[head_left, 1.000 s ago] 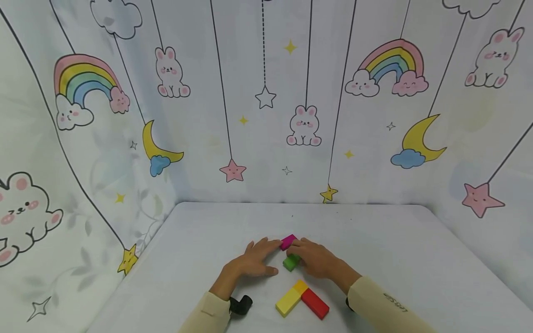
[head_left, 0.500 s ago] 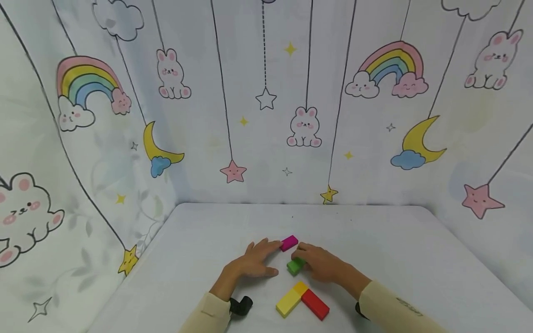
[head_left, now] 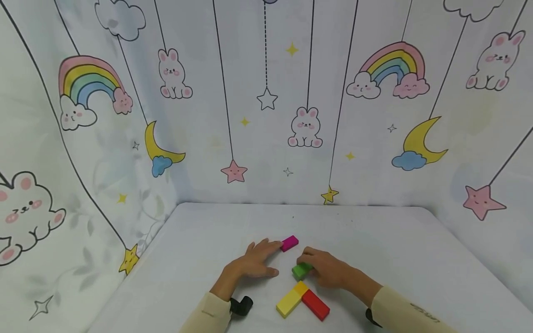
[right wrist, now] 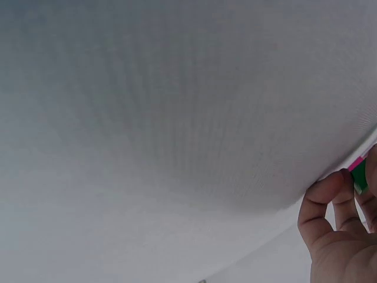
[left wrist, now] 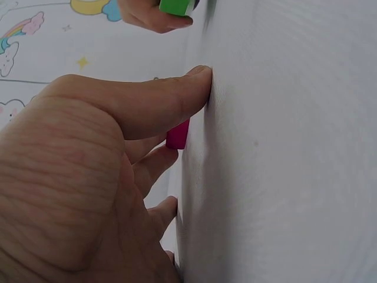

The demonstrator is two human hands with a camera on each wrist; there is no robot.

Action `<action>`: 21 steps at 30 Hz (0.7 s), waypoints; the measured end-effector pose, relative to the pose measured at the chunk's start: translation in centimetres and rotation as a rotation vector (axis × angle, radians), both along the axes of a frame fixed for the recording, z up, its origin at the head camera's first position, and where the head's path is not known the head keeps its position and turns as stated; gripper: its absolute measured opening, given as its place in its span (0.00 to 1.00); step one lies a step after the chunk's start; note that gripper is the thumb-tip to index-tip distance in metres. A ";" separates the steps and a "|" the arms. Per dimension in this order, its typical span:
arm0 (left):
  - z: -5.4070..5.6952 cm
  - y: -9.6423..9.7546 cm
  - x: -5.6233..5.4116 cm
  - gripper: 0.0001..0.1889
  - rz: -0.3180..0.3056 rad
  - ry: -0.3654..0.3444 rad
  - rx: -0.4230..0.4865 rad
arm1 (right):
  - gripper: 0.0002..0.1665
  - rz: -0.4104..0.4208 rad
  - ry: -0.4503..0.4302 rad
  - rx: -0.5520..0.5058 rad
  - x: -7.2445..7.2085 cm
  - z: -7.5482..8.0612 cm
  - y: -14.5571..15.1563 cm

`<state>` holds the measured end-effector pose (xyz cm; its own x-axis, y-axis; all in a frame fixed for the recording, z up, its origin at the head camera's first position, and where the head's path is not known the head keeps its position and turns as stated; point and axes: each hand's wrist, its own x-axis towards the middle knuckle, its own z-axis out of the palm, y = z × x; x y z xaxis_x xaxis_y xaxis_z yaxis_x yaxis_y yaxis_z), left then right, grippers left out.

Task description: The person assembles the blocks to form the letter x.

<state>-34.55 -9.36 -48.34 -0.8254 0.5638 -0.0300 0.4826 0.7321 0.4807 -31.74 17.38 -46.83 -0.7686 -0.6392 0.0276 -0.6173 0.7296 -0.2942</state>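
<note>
My right hand (head_left: 331,268) pinches a green block (head_left: 301,270) between curled fingers and thumb, just behind the yellow block. In the left wrist view the green block (left wrist: 175,6) shows at the top edge, in those fingers. My left hand (head_left: 254,259) lies with its fingers spread on the white table, fingertips right at the near end of a magenta block (head_left: 289,243). The left wrist view has the magenta block (left wrist: 178,135) behind the thumb, touching a fingertip. Most of the green block is hidden by the right hand in the right wrist view.
A yellow block (head_left: 288,303) and a red block (head_left: 315,305) form a corner with an orange-yellow piece (head_left: 300,289) at its tip, near the table's front. The white table (head_left: 374,240) ends at a patterned cloth backdrop (head_left: 266,138).
My right hand has drawn the green block toward the front right, away from the magenta block and nearer the yellow one. The left hand has stayed in place.
</note>
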 end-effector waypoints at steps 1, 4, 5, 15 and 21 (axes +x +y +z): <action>0.0 0.0 0.0 0.42 0.003 0.000 -0.004 | 0.24 0.002 -0.003 -0.002 0.1 0.1 0.1; 0.0 0.0 0.0 0.42 0.004 -0.002 -0.007 | 0.24 0.009 -0.009 -0.008 0.4 0.3 0.4; 0.0 0.0 0.0 0.42 0.004 -0.003 -0.005 | 0.24 0.009 -0.010 -0.010 0.4 0.3 0.6; -0.1 0.0 0.0 0.42 -0.003 -0.005 0.009 | 0.24 0.019 -0.008 -0.010 1.0 0.3 1.5; 0.1 0.0 0.3 0.42 0.006 -0.005 0.010 | 0.25 0.037 -0.025 -0.009 1.2 0.4 1.7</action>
<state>-34.28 -9.39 -48.19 -0.8283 0.5595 -0.0286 0.4760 0.7298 0.4908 -30.54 19.06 -46.41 -0.7448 -0.6671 0.0147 -0.6364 0.7036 -0.3162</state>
